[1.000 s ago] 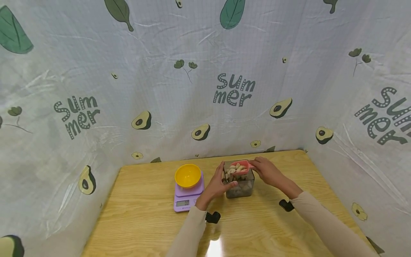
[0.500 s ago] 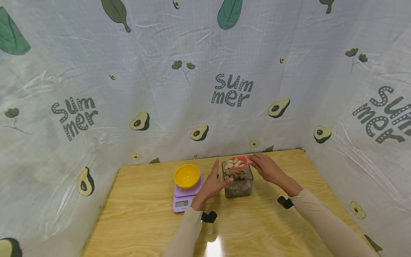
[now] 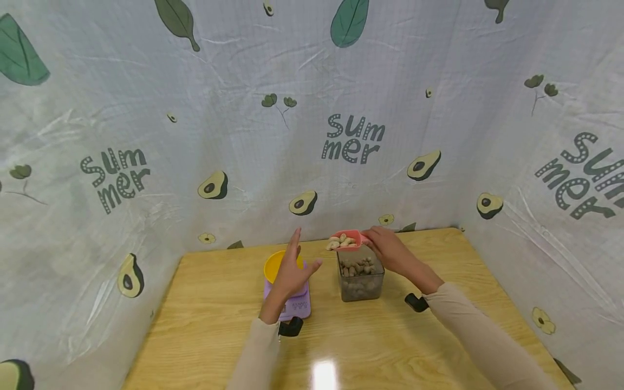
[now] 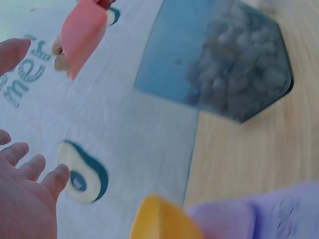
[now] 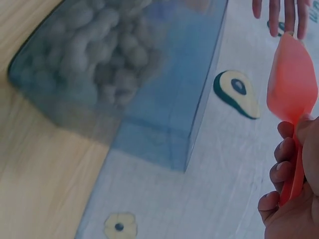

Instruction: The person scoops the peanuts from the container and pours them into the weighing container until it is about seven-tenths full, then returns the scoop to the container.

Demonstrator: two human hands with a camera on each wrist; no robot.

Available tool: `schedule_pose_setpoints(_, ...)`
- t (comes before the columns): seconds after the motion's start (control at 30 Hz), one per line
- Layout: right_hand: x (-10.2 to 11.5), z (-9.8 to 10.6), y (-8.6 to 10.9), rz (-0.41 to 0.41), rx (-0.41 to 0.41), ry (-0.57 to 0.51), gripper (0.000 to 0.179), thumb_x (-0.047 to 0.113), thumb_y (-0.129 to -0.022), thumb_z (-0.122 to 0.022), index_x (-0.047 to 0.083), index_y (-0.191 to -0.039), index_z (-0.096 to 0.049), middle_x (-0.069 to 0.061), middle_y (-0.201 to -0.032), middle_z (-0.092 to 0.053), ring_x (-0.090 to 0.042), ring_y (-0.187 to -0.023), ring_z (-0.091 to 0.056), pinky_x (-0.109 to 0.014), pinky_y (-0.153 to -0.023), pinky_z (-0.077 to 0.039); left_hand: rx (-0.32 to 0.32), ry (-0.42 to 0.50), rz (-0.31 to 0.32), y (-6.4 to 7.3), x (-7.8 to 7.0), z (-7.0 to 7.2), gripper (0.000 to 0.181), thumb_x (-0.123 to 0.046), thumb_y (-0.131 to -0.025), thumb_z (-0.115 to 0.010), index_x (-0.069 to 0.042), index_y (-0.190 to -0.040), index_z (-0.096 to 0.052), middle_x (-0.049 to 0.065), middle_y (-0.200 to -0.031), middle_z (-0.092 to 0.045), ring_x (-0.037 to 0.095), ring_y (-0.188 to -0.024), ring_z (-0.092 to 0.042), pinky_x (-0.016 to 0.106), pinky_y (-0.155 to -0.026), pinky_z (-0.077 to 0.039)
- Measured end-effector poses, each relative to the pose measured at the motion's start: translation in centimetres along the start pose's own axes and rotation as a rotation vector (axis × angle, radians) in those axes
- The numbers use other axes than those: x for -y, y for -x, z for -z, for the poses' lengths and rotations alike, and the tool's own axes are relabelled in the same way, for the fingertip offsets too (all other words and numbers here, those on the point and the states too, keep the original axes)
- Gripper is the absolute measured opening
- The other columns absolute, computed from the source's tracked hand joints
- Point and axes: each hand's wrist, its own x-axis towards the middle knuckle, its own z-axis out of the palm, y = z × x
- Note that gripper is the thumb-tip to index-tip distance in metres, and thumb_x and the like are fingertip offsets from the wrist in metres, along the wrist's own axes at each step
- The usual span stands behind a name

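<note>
Scoop [image 3: 355, 236]: pink, hanging in the air higher than the box's rim and carrying a little heap of peanuts [image 3: 340, 242].
Right hand [image 3: 390, 250]: curling its fingers round the scoop's handle and holding it.
Left hand [image 3: 288, 275]: stretching its fingers out straight, with the thumb spreading wide, floating by the bowl and hiding part of it from the head view.
Box [image 3: 361, 290]: see-through and grey, standing on the wooden table [image 3: 205, 330], holding more peanuts [image 3: 357, 268].
Bowl [image 3: 273, 264]: yellow, sitting on the purple kitchen scale [image 3: 300, 308].
Cloth [image 3: 234, 70]: hanging behind the table, showing leaves, avocados and "summer".
</note>
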Motion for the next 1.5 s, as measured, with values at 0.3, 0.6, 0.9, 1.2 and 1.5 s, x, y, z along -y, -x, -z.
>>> schedule_pose_setpoints(0.3,1.9,-1.2,-2.1,0.006,0.023,-0.030,0.027,0.017,-0.100,-0.053,0.001,-0.117,-0.064,-0.011,-0.098,-0.066,-0.027,-0.090,-0.062,-0.043,-0.080,-0.052,-0.114,-0.115,0.021,0.9,2.0,3.6,0.096,-0.041,-0.087,-0.072,-0.025,-0.160,-0.012,0.009,-0.166,-0.017,0.041,-0.147,-0.029,0.062,-0.116,-0.025)
schedule_pose_setpoints(0.6,4.0,-3.3,-4.3,-0.005,0.055,-0.042,0.028,0.018,-0.100,-0.054,0.000,-0.118,-0.065,-0.014,-0.105,-0.068,-0.031,-0.100,-0.063,-0.046,-0.090,-0.052,-0.056,-0.220,0.146,1.6,4.8,5.3,0.108,-0.046,-0.081,-0.075,-0.015,-0.160,-0.008,0.013,-0.167,-0.007,0.043,-0.151,-0.015,0.065,-0.116,-0.018)
schedule_pose_setpoints(0.9,5.9,-5.4,-5.7,-0.028,0.141,0.021,0.029,0.023,-0.102,-0.051,0.006,-0.121,-0.065,-0.008,-0.105,-0.067,-0.027,-0.101,-0.062,-0.044,-0.093,-0.050,0.054,-0.234,0.255,2.5,8.5,4.9,0.119,-0.052,-0.077,-0.078,-0.005,-0.158,-0.006,0.023,-0.164,-0.006,0.046,-0.149,-0.016,0.061,-0.118,-0.020)
schedule_pose_setpoints(1.2,7.5,-7.4,-7.0,-0.059,0.271,0.183,0.028,0.028,-0.102,-0.052,0.015,-0.124,-0.064,-0.003,-0.110,-0.067,-0.022,-0.106,-0.061,-0.041,-0.094,-0.050,0.075,-0.224,0.287,3.0,9.5,4.6,0.116,-0.057,-0.080,-0.072,-0.004,-0.158,-0.005,0.022,-0.164,-0.010,0.046,-0.148,-0.022,0.059,-0.119,-0.022)
schedule_pose_setpoints(1.5,9.2,-8.1,-8.5,0.086,0.342,0.401,0.021,0.017,-0.101,-0.054,0.018,-0.119,-0.066,0.000,-0.114,-0.065,-0.018,-0.110,-0.058,-0.035,-0.091,-0.045,0.070,-0.233,0.291,2.8,9.7,4.5,0.114,-0.053,-0.080,-0.075,-0.001,-0.157,-0.010,0.024,-0.162,-0.015,0.046,-0.146,-0.027,0.059,-0.117,-0.026)
